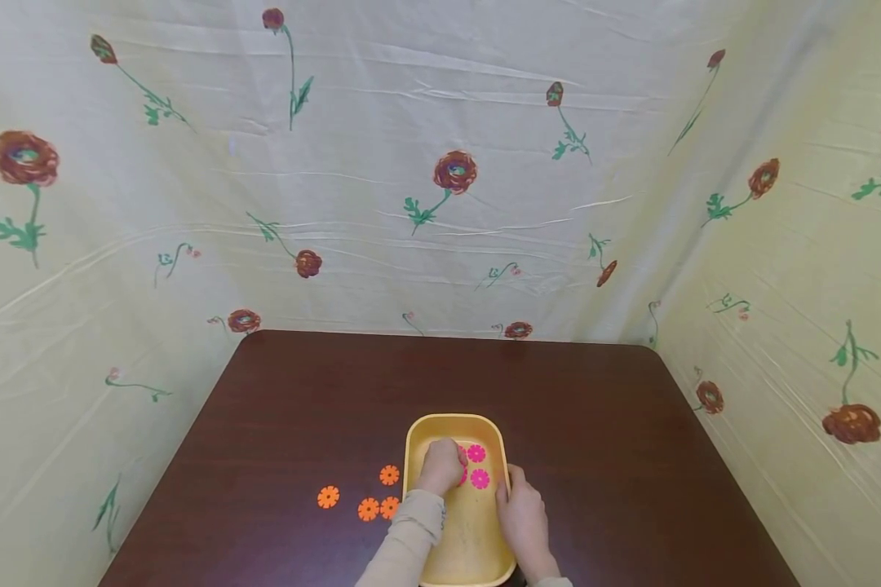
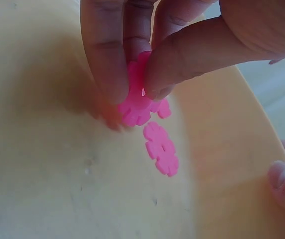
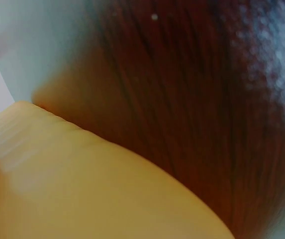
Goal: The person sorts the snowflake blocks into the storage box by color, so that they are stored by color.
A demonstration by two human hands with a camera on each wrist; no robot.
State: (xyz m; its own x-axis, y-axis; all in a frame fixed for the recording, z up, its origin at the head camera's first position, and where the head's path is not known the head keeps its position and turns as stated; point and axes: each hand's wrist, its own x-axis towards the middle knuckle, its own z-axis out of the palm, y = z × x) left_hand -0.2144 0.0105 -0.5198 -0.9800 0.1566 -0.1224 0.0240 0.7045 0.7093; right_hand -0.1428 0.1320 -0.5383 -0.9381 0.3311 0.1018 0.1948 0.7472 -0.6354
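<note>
pink flower disc is pinched betw thumb and fingers of the left hand, inside the yellow tray, just above the tray floor. in the left wrist view thumb presses one face of the disc and two fingers back the other; disc stands nearly on edge, lower petals close to or touching the tray bottom, can't tell which. a 2nd pink disc lies flat on the tray floor just beside it, not touched. head view shows two loose pink discs flat in the tray, just right of the left hand, at the far half of the tray.

right hand grips the tray's right rim, fingers curled over the edge; one fingertip shows at the tray wall in the left wrist view. right wrist view is blurred, only yellow tray wall and dark table.

tray sits on the dark brown table, near its front edge, long side running away from the person. four orange flower discs lie flat on the table left of the tray; the two nearest the front touch or nearly touch, the others are apart. cream cloth w/ red flower print hangs behind and at both sides of the table.
</note>
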